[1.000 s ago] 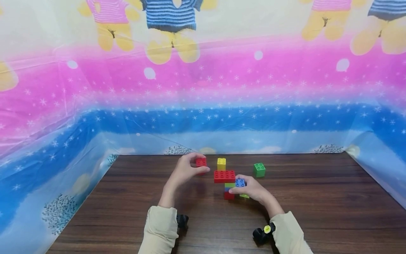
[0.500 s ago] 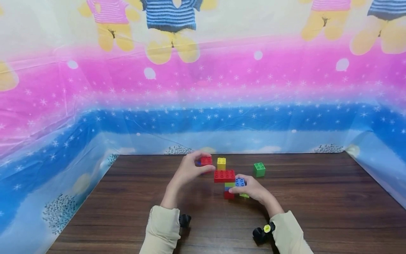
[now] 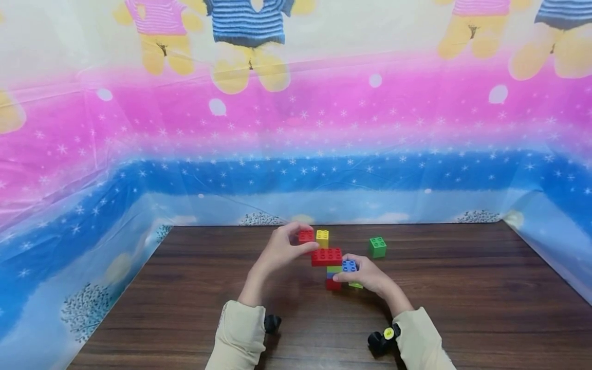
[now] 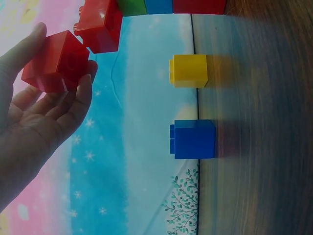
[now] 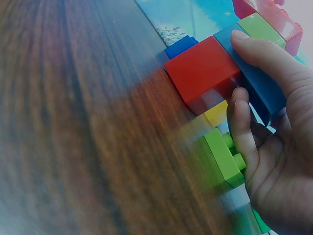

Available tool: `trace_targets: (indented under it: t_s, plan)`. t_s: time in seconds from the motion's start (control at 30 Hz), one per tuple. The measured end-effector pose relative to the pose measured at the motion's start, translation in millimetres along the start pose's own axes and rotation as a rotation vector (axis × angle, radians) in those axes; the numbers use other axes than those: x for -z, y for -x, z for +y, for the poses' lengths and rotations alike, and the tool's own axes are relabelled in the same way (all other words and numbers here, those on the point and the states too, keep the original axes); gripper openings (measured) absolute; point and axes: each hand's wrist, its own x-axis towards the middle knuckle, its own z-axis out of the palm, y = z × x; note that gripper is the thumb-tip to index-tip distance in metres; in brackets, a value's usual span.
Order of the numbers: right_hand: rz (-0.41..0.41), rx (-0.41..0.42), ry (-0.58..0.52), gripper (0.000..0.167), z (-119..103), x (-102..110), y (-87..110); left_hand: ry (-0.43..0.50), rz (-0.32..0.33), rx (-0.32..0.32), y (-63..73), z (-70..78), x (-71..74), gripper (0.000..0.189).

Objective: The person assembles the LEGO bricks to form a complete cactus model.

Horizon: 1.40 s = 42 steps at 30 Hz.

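Observation:
My left hand (image 3: pixel 279 252) pinches a square red building brick (image 3: pixel 306 235) between thumb and fingers. In the left wrist view that red brick (image 4: pixel 56 63) hangs in the air close to the long red brick (image 4: pixel 100 24). The long brick tops a stack whose lower layers are a light green brick (image 5: pixel 261 32), a long blue brick (image 5: pixel 249 73) and a red base brick (image 5: pixel 203 71). My right hand (image 3: pixel 367 275) grips the overhanging blue brick, thumb on its near side. A light green brick (image 5: pixel 224 159) sits on the table below that hand.
A yellow brick (image 3: pixel 322 237) stands behind the stack, with a green brick (image 3: pixel 377 246) farther right. A blue brick (image 4: pixel 195 139) beside the yellow one shows in the left wrist view. The wooden table (image 3: pixel 185 288) meets a printed cloth (image 3: pixel 296 174) at the back.
My left hand has moved right with the red brick, nearing the stack's long red brick. The right hand and the stack have stayed in place.

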Motion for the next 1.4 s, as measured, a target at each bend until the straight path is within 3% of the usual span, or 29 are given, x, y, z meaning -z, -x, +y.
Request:
trace_targets:
  t_s: [0.47, 1.4]
  plan:
    - [-0.009, 0.003, -0.009, 0.045, -0.6, 0.4, 0.2, 0.04, -0.048, 0.014, -0.9, -0.4, -1.9, 0.04]
    - [-0.004, 0.001, -0.011, 0.045, -0.8, -0.1, 0.3, 0.029, -0.077, 0.007, -0.8, 0.2, -4.7, 0.039]
